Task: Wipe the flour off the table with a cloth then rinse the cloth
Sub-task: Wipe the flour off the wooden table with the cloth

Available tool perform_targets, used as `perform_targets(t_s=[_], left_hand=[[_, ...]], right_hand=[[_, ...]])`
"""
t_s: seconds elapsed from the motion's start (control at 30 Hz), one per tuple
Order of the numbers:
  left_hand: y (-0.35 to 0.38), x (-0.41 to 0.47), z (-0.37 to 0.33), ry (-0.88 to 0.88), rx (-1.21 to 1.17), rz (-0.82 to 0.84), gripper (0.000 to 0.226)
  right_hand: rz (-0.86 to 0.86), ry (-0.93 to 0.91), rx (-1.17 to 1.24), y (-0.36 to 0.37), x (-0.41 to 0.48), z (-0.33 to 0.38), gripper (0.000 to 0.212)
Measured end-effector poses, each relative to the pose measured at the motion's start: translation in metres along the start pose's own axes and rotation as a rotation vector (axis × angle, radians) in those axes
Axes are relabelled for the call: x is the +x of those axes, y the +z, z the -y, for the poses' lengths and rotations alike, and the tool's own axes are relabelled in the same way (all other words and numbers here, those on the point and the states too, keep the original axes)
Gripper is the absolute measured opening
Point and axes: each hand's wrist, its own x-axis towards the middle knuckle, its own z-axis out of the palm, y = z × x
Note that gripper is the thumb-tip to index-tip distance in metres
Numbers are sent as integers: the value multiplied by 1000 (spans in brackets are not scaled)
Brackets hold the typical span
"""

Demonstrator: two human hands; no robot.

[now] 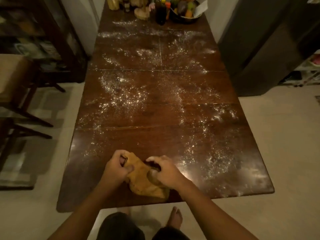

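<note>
A crumpled orange-brown cloth (pixel 142 181) lies on the near edge of a long dark wooden table (pixel 155 135). My left hand (pixel 116 168) grips the cloth's upper left part, fingers curled into the fabric. My right hand (pixel 164 171) grips its right side, thumb pressed into a fold. White flour (pixel 121 94) is scattered in patches over most of the tabletop, from the far end down to the near right corner.
Bottles (pixel 161 13), jars and a bowl of fruit (pixel 186 11) crowd the table's far end. Wooden chairs (pixel 19 94) stand on the left. A dark fridge (pixel 263 49) stands on the right. My bare feet show below the table edge.
</note>
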Motion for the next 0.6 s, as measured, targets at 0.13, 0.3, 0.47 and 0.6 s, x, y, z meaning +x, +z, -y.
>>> perform_targets(t_s=[0.13, 0.3, 0.47, 0.6], left_hand=[[45, -29, -24, -43, -118, 151, 60], [80, -59, -9, -60, 0, -65, 69], [70, -60, 33, -188, 506, -250, 68], [75, -54, 44, -241, 530, -159, 67]], right_hand=[[-90, -79, 204, -28, -5, -18, 36], [-117, -253, 58, -27, -10, -7, 39], [95, -453, -660, 25, -7, -26, 56], [19, -578, -775, 39, -32, -72, 51]])
